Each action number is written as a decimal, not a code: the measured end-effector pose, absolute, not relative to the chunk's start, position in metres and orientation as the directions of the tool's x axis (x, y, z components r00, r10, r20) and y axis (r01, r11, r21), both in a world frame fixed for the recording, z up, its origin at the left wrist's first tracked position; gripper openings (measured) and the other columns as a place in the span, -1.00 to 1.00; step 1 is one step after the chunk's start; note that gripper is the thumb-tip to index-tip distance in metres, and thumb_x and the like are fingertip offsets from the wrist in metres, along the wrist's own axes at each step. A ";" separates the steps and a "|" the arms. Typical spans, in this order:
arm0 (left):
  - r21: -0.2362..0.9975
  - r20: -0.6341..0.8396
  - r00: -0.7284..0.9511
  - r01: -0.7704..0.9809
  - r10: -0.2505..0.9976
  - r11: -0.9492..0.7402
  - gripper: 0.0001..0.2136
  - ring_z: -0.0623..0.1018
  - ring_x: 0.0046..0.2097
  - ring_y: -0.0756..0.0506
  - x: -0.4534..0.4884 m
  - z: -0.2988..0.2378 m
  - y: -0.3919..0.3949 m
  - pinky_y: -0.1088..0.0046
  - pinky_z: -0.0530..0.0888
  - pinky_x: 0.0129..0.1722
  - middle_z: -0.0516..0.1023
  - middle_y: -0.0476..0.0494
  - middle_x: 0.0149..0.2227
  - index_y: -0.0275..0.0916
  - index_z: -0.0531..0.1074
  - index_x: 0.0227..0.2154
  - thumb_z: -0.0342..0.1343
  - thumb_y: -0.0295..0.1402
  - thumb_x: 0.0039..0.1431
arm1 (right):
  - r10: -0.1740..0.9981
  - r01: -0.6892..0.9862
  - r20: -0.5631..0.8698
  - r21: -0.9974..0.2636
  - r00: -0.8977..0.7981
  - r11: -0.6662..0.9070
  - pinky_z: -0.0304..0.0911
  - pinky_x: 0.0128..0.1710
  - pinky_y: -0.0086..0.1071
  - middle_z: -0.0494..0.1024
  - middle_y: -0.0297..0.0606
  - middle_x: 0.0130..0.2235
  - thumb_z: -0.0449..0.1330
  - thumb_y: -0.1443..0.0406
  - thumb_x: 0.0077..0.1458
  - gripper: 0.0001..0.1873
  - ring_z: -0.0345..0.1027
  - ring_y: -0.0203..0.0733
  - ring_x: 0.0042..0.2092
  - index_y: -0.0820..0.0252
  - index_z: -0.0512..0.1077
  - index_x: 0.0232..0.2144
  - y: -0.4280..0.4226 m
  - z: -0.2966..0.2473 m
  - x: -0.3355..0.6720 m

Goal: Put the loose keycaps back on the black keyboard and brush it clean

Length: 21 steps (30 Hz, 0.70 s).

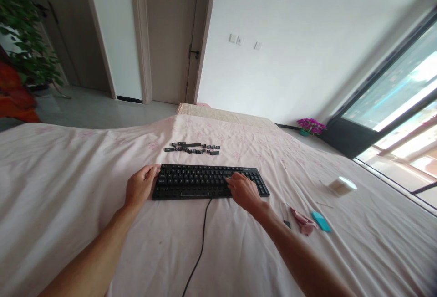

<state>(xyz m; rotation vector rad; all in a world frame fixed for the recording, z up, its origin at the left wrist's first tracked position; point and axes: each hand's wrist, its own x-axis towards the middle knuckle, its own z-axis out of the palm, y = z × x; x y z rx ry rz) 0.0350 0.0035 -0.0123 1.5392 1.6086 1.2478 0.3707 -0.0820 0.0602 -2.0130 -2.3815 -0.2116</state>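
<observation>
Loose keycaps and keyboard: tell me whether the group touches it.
Apart. The head view shows it: a strip of pale cloth is visible between the loose keycaps and the far edge of the keyboard.

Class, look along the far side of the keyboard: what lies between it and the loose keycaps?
In the head view, nothing: only a bare strip of pale pink sheet separates the black keyboard from the loose keycaps.

Keycaps [192, 145] obstruct beyond the keyboard [193, 179]; cloth [78, 169] lies open leftward.
</observation>
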 end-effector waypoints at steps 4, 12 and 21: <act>0.898 0.197 -0.165 0.427 0.967 -0.110 -0.65 0.58 -0.20 -0.11 0.034 -0.014 0.005 0.45 0.45 -0.16 0.62 -0.08 -0.26 -0.16 0.50 -0.20 -0.04 -0.09 0.12 | 0.981 0.977 0.078 0.136 -0.176 0.164 0.04 -0.36 -0.43 0.43 -0.30 -0.26 -0.01 0.22 0.24 -0.77 0.30 -0.25 -0.22 0.07 0.46 -0.27 -0.076 0.058 0.372; 0.899 0.216 -0.165 0.418 0.962 -0.130 -0.65 0.58 -0.24 -0.10 0.035 -0.015 0.005 0.45 0.46 -0.18 0.62 -0.08 -0.28 -0.17 0.50 -0.20 -0.04 -0.10 0.12 | 0.955 0.929 0.083 0.272 -0.284 0.253 0.09 -0.28 -0.40 0.43 -0.20 -0.21 -0.04 0.34 0.24 -0.79 0.29 -0.21 -0.19 0.15 0.41 -0.26 -0.075 0.051 0.371; 0.898 0.222 -0.169 0.419 0.960 -0.134 -0.65 0.59 -0.24 -0.11 0.036 -0.010 0.003 0.44 0.46 -0.19 0.62 -0.09 -0.29 -0.17 0.51 -0.21 -0.05 -0.10 0.12 | 0.961 0.940 0.116 0.268 -0.250 0.212 0.06 -0.40 -0.44 0.42 -0.25 -0.22 -0.01 0.37 0.22 -0.82 0.29 -0.23 -0.20 0.13 0.39 -0.31 -0.078 0.050 0.369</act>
